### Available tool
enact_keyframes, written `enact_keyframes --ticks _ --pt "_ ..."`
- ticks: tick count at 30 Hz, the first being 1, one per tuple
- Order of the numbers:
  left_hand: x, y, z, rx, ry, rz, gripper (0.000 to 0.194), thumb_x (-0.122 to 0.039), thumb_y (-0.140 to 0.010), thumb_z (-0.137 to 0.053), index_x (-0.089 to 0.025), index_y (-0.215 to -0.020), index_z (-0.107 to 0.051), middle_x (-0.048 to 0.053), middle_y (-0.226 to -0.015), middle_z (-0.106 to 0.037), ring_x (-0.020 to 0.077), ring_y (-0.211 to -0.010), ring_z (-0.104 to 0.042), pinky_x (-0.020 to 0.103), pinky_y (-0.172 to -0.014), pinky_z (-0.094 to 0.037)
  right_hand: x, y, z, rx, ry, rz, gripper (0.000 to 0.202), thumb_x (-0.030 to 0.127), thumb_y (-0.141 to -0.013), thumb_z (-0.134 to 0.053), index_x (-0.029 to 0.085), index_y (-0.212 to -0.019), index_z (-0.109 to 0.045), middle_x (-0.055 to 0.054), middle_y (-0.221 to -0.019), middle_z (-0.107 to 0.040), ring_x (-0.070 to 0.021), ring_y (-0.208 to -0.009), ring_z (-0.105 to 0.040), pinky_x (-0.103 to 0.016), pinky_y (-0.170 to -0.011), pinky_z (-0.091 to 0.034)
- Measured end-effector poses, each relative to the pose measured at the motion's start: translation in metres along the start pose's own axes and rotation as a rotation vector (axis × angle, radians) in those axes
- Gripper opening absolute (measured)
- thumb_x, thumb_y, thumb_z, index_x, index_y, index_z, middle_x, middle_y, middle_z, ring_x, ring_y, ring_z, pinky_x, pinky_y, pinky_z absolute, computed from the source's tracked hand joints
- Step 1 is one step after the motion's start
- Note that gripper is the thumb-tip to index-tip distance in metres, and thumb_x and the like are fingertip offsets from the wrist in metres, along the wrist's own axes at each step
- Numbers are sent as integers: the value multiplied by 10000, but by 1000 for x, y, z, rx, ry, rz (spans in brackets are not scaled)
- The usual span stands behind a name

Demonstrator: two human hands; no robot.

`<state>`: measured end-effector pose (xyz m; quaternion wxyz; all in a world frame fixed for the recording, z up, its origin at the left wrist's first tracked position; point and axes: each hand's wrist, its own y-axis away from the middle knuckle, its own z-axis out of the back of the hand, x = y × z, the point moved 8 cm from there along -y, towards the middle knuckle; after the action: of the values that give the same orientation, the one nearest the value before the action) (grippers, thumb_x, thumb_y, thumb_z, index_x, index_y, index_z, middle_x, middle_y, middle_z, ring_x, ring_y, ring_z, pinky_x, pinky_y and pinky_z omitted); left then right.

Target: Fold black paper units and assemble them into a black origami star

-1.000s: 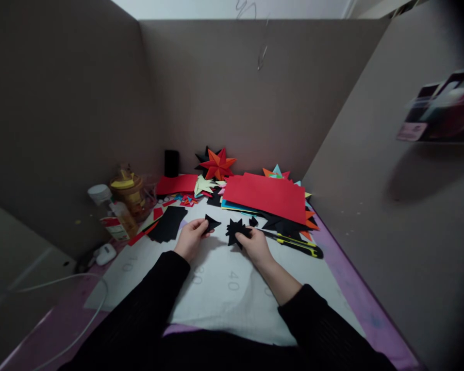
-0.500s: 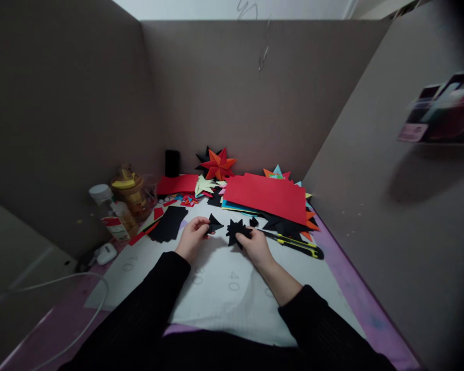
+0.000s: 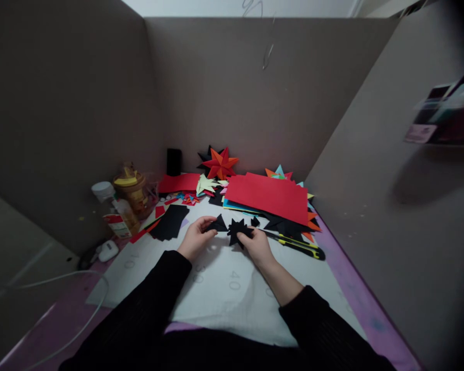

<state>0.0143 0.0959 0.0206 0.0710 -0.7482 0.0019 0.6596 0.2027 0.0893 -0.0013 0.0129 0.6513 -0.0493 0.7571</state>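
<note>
Between the thumb and fingers of my left hand is a folded black paper triangle, its point up. My right hand pinches a black paper star with several points by its right side. A narrow gap separates the triangle from the star. Just behind my right fingers lies a small black paper piece. A yellow-and-black utility knife rests on the mat right of my right hand.
A white numbered mat covers the table. Black paper sheets lie left, large red sheets behind. A red-orange folded star leans at the back. A white-capped bottle and brown cup stand left, near an earbud case.
My left hand has shifted a little to the right, bringing the black triangle nearer the star. Its grip on the triangle has altered slightly. The view has turned slightly.
</note>
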Motion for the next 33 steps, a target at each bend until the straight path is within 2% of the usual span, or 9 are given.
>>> enact_keyframes --ticks 6,15,20,27,33 --pt "-1 1 5 -9 -112 5 362 -152 -638 -634 -167 -999 -626 53 -932 -656 153 -757 -591 266 -709 -442 -1 1 -1 12 -22 -7 212 331 -663 -599 132 -736 -596 -6 -570 -594 -121 -468 -505 -224 -443 -376" --pt "-1 2 2 4 -60 55 316 -221 -670 -638 -164 -979 -668 41 -804 -663 153 -689 -570 258 -667 -426 7 1 1 0 3 18 221 317 -647 -599 120 -746 -624 -40 -643 -650 -162 -573 -579 -258 -553 -436" --pt "-2 2 1 -5 -66 63 326 -231 -661 -636 -158 -977 -664 33 -760 -654 140 -644 -556 245 -622 -420 0 -2 1 2 -18 7 226 312 -648 -616 121 -770 -626 -47 -680 -665 -169 -606 -592 -249 -554 -437" --pt "8 -3 11 -115 -119 101 349 -258 -657 -616 -139 -984 -632 12 -698 -624 99 -530 -495 207 -502 -367 -23 -10 0 22 -119 -73 256 345 -642 -645 132 -781 -625 -18 -612 -642 -128 -464 -537 -222 -434 -391" --pt "20 -9 21 -205 -101 156 309 -226 -706 -518 -144 -982 -630 5 -660 -589 90 -507 -481 189 -457 -343 -33 -14 -6 62 -158 -108 303 343 -620 -682 108 -805 -630 -53 -642 -657 -139 -461 -554 -218 -393 -385"
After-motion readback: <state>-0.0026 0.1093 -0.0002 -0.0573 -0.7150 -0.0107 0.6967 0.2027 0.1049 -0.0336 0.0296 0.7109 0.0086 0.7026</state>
